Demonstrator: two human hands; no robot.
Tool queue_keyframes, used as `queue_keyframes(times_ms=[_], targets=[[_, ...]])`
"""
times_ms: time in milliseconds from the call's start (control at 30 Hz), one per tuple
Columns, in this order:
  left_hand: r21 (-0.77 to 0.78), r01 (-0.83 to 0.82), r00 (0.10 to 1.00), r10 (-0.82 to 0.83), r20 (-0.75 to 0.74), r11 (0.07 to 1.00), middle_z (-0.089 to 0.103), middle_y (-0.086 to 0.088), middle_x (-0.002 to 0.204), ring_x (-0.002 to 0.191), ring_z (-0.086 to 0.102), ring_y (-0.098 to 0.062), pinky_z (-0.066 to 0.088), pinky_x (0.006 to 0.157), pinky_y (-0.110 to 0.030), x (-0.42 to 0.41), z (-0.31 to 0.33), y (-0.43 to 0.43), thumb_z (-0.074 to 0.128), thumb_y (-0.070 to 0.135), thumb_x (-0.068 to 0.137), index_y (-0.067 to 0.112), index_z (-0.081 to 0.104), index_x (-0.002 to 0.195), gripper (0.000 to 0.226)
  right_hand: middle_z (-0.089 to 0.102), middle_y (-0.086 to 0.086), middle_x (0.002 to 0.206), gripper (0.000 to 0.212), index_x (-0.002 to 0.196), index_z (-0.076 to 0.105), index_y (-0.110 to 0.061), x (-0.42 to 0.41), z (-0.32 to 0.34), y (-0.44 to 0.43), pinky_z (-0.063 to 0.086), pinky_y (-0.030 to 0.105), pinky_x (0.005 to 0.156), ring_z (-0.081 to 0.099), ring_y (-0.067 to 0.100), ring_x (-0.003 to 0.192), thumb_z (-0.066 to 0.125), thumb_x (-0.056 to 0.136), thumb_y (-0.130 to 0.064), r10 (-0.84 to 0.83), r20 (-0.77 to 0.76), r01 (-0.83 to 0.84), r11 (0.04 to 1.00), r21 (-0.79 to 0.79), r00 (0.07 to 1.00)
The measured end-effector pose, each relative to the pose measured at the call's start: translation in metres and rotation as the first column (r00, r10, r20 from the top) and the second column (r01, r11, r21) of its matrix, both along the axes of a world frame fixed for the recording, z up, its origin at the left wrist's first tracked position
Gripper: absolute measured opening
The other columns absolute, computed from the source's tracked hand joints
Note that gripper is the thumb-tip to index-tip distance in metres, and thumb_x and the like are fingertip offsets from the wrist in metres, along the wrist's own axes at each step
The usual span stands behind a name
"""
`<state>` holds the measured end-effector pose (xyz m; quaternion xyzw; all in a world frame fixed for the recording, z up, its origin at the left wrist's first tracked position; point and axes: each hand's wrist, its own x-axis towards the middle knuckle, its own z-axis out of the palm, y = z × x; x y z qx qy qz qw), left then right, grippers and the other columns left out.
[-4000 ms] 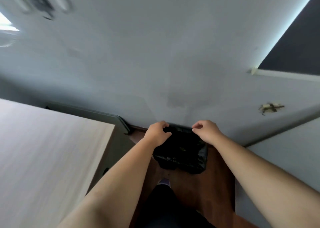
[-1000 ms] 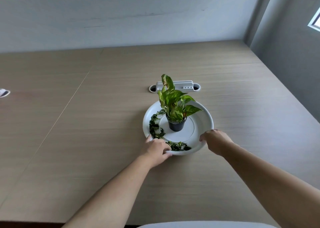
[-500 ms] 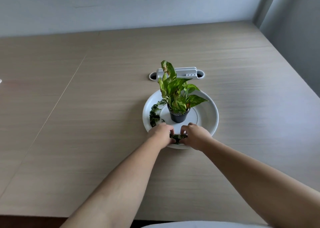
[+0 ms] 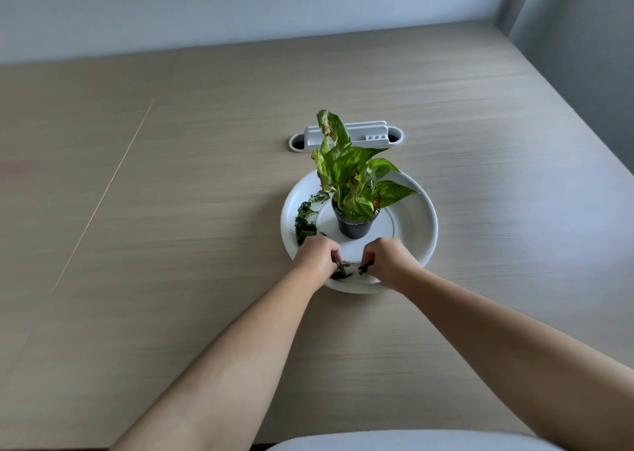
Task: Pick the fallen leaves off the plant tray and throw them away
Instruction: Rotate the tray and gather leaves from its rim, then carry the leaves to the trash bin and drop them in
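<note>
Your left hand (image 4: 317, 256) and right hand (image 4: 387, 260) pinch fallen leaves (image 4: 343, 272) at the white tray (image 4: 425, 217)'s near rim (more lie left); lift, then bin them.

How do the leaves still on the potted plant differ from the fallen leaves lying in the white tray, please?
The potted plant's leaves are broad, light green with yellow mottling, and stand upright. The fallen leaves are small, dark and shrivelled, lying flat along the left inner rim of the tray. Both sit within that same tray.
</note>
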<state>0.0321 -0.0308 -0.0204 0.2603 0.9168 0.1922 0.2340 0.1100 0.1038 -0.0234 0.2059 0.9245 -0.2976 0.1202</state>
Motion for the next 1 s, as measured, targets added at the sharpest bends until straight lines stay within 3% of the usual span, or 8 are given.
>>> queue_keyframes(times_ms=[200,500,633,733,833,900,1000], targets=[[0.149,-0.045,0.999,0.046,-0.003,0.988,0.075,-0.007,0.094,0.079,0.063,-0.014,0.045,0.073,-0.018,-0.011,0.017,-0.005,0.063,-0.001,0.080,0.007,0.076,0.083,0.016,0.065,0.007,0.071,0.021,0.079,0.074,-0.005,0.001,0.026,0.004,0.042,0.020,0.045,0.057,0.020,0.065,0.057,0.075,0.007,-0.175,-0.112,0.167,0.983,-0.080,0.978],[0.240,0.022,0.999,-0.013,-0.038,0.971,0.074,-0.005,0.087,0.073,0.059,-0.012,0.045,0.066,-0.021,0.022,0.041,0.013,0.063,-0.003,0.078,0.008,0.075,0.080,0.017,0.062,-0.001,0.066,0.022,0.077,0.074,-0.008,0.043,0.053,0.024,0.045,0.020,0.047,0.057,0.020,0.059,0.058,0.074,0.007,-0.316,-0.181,0.308,0.949,-0.072,0.931],[0.260,0.107,0.994,-0.097,-0.052,0.960,0.075,-0.010,0.085,0.071,0.059,-0.014,0.050,0.067,-0.024,0.066,0.054,0.051,0.062,-0.003,0.077,0.008,0.075,0.079,0.018,0.057,-0.002,0.054,0.023,0.071,0.073,-0.009,0.096,0.066,0.056,0.047,0.025,0.044,0.056,0.024,0.054,0.056,0.070,0.007,-0.398,-0.227,0.393,0.917,-0.066,0.889],[0.276,0.205,0.979,-0.190,-0.078,0.939,0.076,-0.011,0.083,0.070,0.059,-0.014,0.050,0.068,-0.024,0.111,0.067,0.095,0.061,-0.003,0.074,0.010,0.076,0.079,0.020,0.060,0.007,0.060,0.024,0.073,0.073,-0.007,0.156,0.076,0.090,0.036,0.016,0.033,0.045,0.018,0.040,0.054,0.072,0.008,-0.485,-0.233,0.480,0.873,-0.082,0.843],[0.290,0.307,0.952,-0.292,-0.095,0.907,0.076,-0.010,0.085,0.072,0.064,-0.018,0.052,0.069,-0.026,0.175,0.078,0.151,0.060,-0.003,0.073,0.010,0.076,0.080,0.022,0.062,0.006,0.067,0.023,0.073,0.072,-0.009,0.240,0.086,0.131,0.032,0.016,0.031,0.045,0.014,0.043,0.054,0.073,0.006,-0.559,-0.241,0.563,0.824,-0.059,0.793],[0.299,0.390,0.920,-0.382,-0.089,0.871,0.075,-0.011,0.085,0.078,0.069,-0.022,0.054,0.070,-0.028,0.232,0.081,0.191,0.059,-0.004,0.072,0.010,0.076,0.079,0.023,0.061,0.005,0.074,0.022,0.074,0.073,-0.010,0.308,0.088,0.160,0.036,0.012,0.036,0.048,0.014,0.051,0.056,0.073,0.004,-0.633,-0.256,0.648,0.761,-0.032,0.730],[0.305,0.518,0.851,-0.517,-0.091,0.799,0.075,-0.012,0.087,0.074,0.067,-0.021,0.050,0.066,-0.022,0.319,0.078,0.245,0.060,-0.006,0.073,0.007,0.076,0.080,0.021,0.069,0.008,0.080,0.021,0.076,0.075,-0.012,0.410,0.088,0.199,0.048,0.022,0.063,0.057,0.017,0.070,0.060,0.071,0.002,-0.728,-0.253,0.753,0.657,0.005,0.637]])
